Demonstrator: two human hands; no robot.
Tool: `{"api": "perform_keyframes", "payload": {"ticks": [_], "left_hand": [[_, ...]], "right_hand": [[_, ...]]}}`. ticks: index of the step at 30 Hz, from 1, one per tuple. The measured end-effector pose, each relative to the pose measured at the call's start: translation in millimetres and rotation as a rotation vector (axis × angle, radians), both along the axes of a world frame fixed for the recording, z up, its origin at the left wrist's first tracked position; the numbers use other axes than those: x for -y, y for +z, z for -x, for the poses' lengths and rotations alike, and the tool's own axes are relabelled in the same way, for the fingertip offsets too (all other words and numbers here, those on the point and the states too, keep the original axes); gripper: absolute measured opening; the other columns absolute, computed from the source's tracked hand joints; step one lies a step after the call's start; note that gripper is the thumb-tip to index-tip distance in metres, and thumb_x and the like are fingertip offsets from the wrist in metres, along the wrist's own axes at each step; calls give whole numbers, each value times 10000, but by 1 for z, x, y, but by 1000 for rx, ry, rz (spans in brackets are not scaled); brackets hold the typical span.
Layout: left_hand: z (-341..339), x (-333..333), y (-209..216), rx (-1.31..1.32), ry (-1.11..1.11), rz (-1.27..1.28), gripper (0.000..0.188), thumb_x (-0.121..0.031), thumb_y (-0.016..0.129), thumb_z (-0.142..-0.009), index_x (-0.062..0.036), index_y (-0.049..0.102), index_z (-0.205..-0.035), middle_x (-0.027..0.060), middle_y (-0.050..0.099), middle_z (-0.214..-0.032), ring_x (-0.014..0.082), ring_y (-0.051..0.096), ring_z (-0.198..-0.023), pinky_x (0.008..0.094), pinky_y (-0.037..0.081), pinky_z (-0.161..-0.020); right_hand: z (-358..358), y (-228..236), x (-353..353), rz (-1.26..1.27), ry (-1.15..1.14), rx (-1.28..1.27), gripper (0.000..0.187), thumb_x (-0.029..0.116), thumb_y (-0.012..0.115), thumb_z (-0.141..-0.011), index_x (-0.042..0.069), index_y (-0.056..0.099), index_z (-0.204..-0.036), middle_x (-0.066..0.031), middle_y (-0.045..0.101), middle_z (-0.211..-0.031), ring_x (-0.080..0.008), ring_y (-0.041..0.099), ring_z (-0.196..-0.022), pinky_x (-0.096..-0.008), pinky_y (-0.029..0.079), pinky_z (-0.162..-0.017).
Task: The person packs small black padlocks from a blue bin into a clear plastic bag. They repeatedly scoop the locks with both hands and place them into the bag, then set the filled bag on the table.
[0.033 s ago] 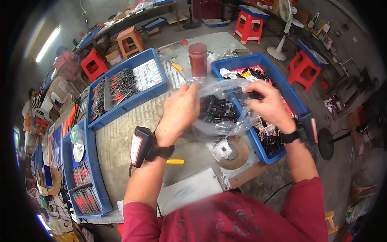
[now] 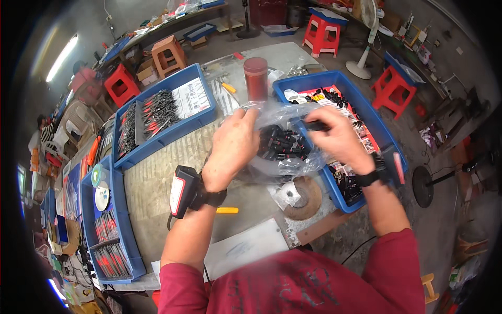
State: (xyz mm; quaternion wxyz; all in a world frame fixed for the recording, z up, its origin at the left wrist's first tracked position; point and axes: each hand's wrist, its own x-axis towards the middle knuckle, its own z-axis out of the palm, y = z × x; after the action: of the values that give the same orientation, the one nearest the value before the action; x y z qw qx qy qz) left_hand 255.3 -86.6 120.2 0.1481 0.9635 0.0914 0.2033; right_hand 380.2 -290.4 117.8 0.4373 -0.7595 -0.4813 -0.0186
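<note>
A clear plastic bag (image 2: 286,170) stands spread on the worktable, with many small black pieces (image 2: 283,142) lying inside it. My left hand (image 2: 234,144) is closed on the bag's left rim, its fingertips partly hidden by the film. Above the bag's right side, my right hand (image 2: 339,137) pinches a short black piece (image 2: 317,125); its exact kind does not show. A blue tray (image 2: 375,112) to the right holds more black pieces on printed sheets. Just beyond the bag stands a red lidded canister (image 2: 255,78).
Another blue tray (image 2: 157,135) at the left holds black-and-red parts and a printed sheet. A third blue bin (image 2: 128,230) lies nearer. A brown disc (image 2: 306,201) and a yellow handle (image 2: 227,210) rest on the table. Red stools (image 2: 322,34) and a fan (image 2: 366,36) stand behind.
My right hand has shifted a little to the left with the black piece, farther over the bag. My left hand stays on the rim.
</note>
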Motion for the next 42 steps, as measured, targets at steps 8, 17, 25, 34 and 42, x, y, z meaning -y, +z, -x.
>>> {"api": "perform_keyframes", "payload": {"ticks": [8,17,25,34,42], "left_hand": [[11,49,14,325,-359,155,312,6,607,-749,3,553,-1056,169,554,-991,355,550,-928,402,461,-779],[-42,155,-39,-246,-831,269,477,-127,663,-736,-33,522,-1182,179,556,-1023,363,555,-977,420,469,-829],[-88,185,-56,-813,-737,-81,753,-375,770,-610,-85,502,-1251,154,627,-993,325,610,-957,400,493,-794],[-89,208,-73,-792,-666,21,638,-149,703,-617,12,433,-1172,192,622,-907,353,627,-889,422,513,-719],[-92,216,-84,-713,-477,199,504,-85,622,-687,39,451,-1145,207,627,-930,349,628,-923,417,508,-750]], "right_hand": [[-18,-21,19,-52,-93,204,224,123,643,-808,12,633,-1002,-132,623,-923,-281,618,-838,-345,495,-733],[-80,-70,168,842,-374,90,313,296,565,-852,20,595,-996,-217,611,-922,-369,574,-914,-452,450,-794],[-71,-80,181,1093,-312,-152,464,436,559,-860,-5,575,-1002,-228,628,-929,-367,603,-905,-420,465,-777],[-51,-87,162,998,-63,-144,323,337,459,-931,43,522,-1049,-198,622,-883,-359,619,-822,-434,479,-703],[-43,-74,142,827,-236,-858,267,262,389,-955,50,502,-1071,-96,590,-791,-156,620,-538,-283,490,-406]]}}
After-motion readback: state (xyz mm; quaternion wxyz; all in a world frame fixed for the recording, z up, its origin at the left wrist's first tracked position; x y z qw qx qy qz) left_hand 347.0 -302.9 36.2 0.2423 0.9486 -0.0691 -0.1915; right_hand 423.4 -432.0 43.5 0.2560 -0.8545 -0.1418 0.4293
